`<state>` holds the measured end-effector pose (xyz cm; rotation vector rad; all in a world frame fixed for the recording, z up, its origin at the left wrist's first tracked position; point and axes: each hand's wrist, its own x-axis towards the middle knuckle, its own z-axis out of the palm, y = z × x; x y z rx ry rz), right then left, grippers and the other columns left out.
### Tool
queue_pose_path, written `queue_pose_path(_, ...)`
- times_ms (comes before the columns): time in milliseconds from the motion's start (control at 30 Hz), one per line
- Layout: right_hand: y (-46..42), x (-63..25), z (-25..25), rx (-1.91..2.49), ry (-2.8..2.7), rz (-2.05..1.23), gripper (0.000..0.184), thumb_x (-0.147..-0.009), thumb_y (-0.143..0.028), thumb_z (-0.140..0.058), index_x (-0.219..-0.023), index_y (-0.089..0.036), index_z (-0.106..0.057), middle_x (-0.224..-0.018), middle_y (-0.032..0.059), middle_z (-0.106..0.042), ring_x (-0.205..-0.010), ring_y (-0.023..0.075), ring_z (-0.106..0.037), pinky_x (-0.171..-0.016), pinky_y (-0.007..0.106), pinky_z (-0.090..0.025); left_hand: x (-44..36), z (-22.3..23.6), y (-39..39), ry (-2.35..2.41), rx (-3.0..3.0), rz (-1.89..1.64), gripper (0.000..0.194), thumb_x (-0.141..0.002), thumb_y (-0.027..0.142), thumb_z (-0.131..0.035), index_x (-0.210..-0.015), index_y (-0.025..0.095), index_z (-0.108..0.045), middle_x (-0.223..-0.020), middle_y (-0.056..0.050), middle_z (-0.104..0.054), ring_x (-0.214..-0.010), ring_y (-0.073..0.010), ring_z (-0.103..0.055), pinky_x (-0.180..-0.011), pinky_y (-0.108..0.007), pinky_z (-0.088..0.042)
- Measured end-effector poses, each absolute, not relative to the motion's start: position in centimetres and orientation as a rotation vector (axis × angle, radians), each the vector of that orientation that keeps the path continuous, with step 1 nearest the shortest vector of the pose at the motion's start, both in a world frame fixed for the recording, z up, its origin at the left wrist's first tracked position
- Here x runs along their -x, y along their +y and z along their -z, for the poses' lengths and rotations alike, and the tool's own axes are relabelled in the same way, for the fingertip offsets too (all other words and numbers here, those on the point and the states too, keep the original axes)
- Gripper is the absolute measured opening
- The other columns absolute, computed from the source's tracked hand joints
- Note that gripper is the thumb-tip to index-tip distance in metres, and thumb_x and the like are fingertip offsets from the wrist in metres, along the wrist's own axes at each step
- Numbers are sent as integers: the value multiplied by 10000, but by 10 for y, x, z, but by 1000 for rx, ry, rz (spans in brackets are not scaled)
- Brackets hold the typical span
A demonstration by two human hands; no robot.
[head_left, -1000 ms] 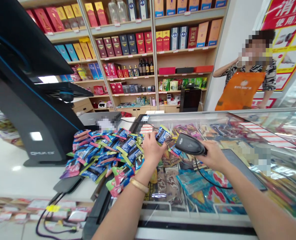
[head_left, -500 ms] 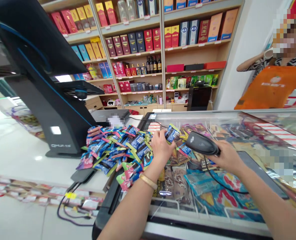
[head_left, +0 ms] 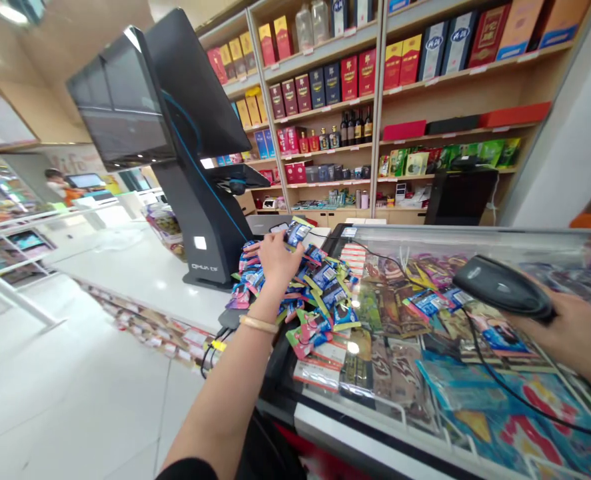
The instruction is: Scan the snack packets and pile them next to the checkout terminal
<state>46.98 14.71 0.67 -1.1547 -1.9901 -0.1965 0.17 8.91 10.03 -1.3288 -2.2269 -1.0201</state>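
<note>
My left hand (head_left: 278, 257) is stretched out over a heap of small blue, pink and green snack packets (head_left: 315, 287) and holds one blue packet (head_left: 295, 233) at the heap's far side, near the foot of the checkout terminal. My right hand (head_left: 578, 333) grips a black barcode scanner (head_left: 505, 291) above the glass counter at the right; its black cable (head_left: 495, 383) trails across the glass towards me. A gold bracelet (head_left: 258, 324) sits on my left wrist.
A black checkout terminal with screens (head_left: 175, 133) stands on the white counter (head_left: 140, 273) left of the heap. The glass display case (head_left: 425, 427) holds packaged goods. Shelves of boxed bottles (head_left: 355, 73) fill the back wall. Cables (head_left: 210, 353) hang at the counter's edge.
The view has swung left. My left hand carried the blue packet from beside the scanner out over the heap towards the terminal. The scanner hand is now well apart from it, at the right.
</note>
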Motion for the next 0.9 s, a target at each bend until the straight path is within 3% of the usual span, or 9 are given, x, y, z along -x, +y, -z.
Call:
queue_pose_path(267, 145, -467, -12, 1289, -1958, 38, 259, -652, -554, -612, -677, -296, -619, -595, 91, -658, -624, 319, -675, -557, 388, -481, 58, -100, 77, -2490, 1197, 758, 508, -883, 353, -617, -1359, 187, -674, -1329, -197, -648, -1252, -392, -589, -1041, -490, -475)
queue_pose_path(500, 136, -470, -26, 1317, -1910, 78, 277, -676, -534, -601, -730, -268, -659, -607, 111, -684, -555, 287, -655, -546, 373, -459, 47, -96, 80, -2269, 1165, 1035, 498, -876, 390, -642, -1327, 183, -686, -1325, -210, -598, -1275, -410, -551, -1069, -558, -441)
queue_pose_path(633, 137, -479, -25, 1389, -1878, 175, 336, -753, -498, -578, -908, -234, -716, -739, 137, -747, -706, 313, -715, -628, 366, -486, -4, -93, 98, -1900, 1497, 1241, 440, -858, 349, -647, -1261, 180, -696, -1225, -159, -631, -1221, -336, -587, -1100, -504, -431)
queue_pose_path(733, 142, -491, -20, 1450, -1845, 224, 380, -757, -498, -595, -983, -226, -734, -748, 109, -759, -711, 303, -715, -636, 348, -480, -75, -81, 111, -1703, 1959, 1287, 401, -850, 331, -661, -1229, 202, -694, -1165, -115, -671, -1144, -290, -634, -1050, -448, -490)
queue_pose_path(900, 147, -505, -16, 1515, -1793, 264, 381, -771, -482, -618, -998, -214, -762, -805, 117, -786, -720, 290, -725, -628, 324, -464, -203, -43, 117, -1573, 2599, 984, 448, -867, 356, -701, -1286, 206, -662, -1273, -117, -690, -1202, -276, -640, -1073, -424, -495)
